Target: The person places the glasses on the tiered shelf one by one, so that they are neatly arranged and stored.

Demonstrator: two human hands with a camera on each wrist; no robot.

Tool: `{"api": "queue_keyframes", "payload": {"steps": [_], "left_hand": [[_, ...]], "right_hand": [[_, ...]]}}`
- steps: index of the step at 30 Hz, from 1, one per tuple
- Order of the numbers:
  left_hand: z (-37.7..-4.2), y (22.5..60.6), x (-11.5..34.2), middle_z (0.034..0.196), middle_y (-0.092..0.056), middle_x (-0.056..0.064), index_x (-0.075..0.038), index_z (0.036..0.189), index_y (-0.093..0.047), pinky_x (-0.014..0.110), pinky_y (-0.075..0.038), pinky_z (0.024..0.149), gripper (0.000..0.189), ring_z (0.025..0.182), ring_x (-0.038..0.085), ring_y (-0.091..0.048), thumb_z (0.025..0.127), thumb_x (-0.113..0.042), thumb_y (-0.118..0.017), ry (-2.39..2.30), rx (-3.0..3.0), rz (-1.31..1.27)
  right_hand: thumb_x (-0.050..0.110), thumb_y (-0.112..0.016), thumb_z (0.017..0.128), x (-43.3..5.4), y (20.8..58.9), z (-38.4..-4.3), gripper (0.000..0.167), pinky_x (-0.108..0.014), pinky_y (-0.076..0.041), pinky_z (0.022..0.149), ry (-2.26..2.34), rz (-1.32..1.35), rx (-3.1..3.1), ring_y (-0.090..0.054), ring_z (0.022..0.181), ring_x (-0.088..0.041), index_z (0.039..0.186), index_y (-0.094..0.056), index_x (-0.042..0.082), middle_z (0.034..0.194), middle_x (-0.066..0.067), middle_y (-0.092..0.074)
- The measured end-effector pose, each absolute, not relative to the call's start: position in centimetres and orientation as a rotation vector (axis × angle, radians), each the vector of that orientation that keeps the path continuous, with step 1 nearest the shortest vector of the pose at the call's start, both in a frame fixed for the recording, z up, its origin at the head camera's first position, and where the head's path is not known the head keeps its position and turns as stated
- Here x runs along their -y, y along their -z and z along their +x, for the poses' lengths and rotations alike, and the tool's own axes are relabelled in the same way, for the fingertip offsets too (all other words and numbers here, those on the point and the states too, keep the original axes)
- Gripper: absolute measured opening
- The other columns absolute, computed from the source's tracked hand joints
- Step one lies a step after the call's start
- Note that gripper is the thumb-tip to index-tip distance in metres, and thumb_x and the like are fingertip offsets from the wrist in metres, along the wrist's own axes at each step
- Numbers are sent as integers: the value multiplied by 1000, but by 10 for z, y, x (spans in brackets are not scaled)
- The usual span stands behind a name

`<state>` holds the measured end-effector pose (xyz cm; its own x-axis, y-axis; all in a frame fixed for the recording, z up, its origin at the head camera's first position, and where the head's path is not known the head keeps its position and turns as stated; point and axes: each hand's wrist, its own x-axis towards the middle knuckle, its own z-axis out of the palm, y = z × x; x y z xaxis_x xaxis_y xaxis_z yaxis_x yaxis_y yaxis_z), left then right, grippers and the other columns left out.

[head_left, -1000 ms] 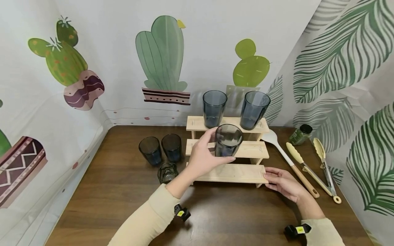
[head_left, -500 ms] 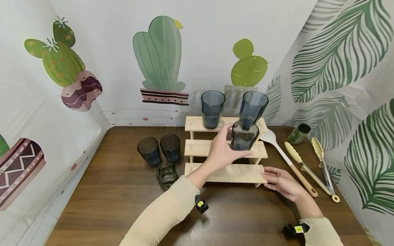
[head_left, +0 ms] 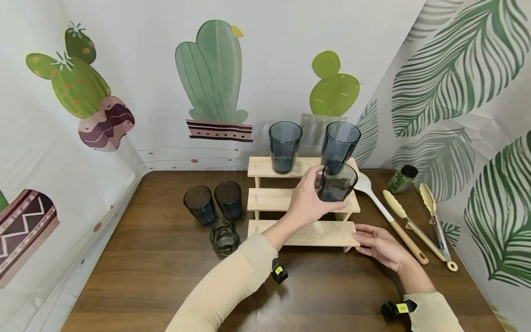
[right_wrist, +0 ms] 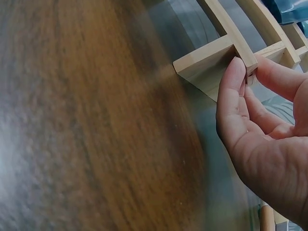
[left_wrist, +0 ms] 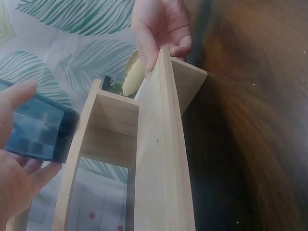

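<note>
My left hand (head_left: 308,197) grips a dark blue-grey drinking glass (head_left: 338,182) at the right end of the middle step of a three-tier wooden rack (head_left: 274,199). In the left wrist view the glass's base (left_wrist: 67,137) is right at that step's edge. My right hand (head_left: 379,246) pinches the right end of the lowest step between thumb and fingers, as the right wrist view shows at the board's corner (right_wrist: 243,53). Two taller blue glasses, one at left (head_left: 285,147) and one at right (head_left: 341,142), stand upright on the top step.
Left of the rack, two dark glasses (head_left: 199,205) (head_left: 228,200) and a short wavy glass (head_left: 225,238) stand on the brown table (head_left: 137,276). To the right lie a white spatula (head_left: 383,210) with a wooden handle, cream-tipped tongs (head_left: 435,226) and a green-filled jar (head_left: 402,179).
My left hand has carried the glass rightward, from the middle of the rack to the right end of the middle step. The right hand keeps its hold on the lowest step.
</note>
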<state>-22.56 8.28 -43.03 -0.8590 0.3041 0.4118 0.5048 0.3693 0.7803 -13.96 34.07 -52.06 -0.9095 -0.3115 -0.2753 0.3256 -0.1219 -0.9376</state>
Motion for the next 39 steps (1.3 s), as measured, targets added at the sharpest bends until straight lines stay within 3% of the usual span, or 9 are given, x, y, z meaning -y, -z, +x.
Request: {"api": "queue_keyframes", "payload": {"steps": [15, 23, 30, 39], "left_hand": [[-221, 424, -61, 124, -58, -5, -22, 152, -42, 28, -52, 92, 94, 110, 7, -62, 77, -50, -91, 1570, 2420, -754], [-206, 403, -13, 131, -60, 1, -26, 149, -45, 35, -55, 93, 83, 116, 14, -61, 81, -48, -88, 1623, 2381, -763], [-200, 385, 36, 129, -63, 9, -13, 143, -52, 37, -56, 94, 73, 118, 16, -60, 83, -33, -89, 1613, 2257, -801], [-197, 387, 107, 134, -62, 4, -15, 142, -52, 35, -51, 103, 69, 126, 15, -57, 85, -30, -88, 1437, 2274, -709]], "right_hand": [[1, -56, 105, -339, 523, -140, 25, -29, -59, 82, 2099, 8, -1730, -68, 98, -15, 129, -59, 8, 113, -4, -69], [-1, -55, 105, -339, 521, -139, 25, -28, -59, 81, 2115, -9, -1712, -67, 98, -15, 128, -60, 10, 113, -4, -68], [0, -58, 104, -339, 520, -139, 25, -29, -59, 82, 2092, 33, -1763, -68, 98, -16, 127, -60, 10, 113, -4, -68], [2, -60, 104, -338, 522, -139, 29, -30, -59, 83, 2056, 63, -1813, -68, 99, -16, 132, -56, 4, 114, -5, -68]]}}
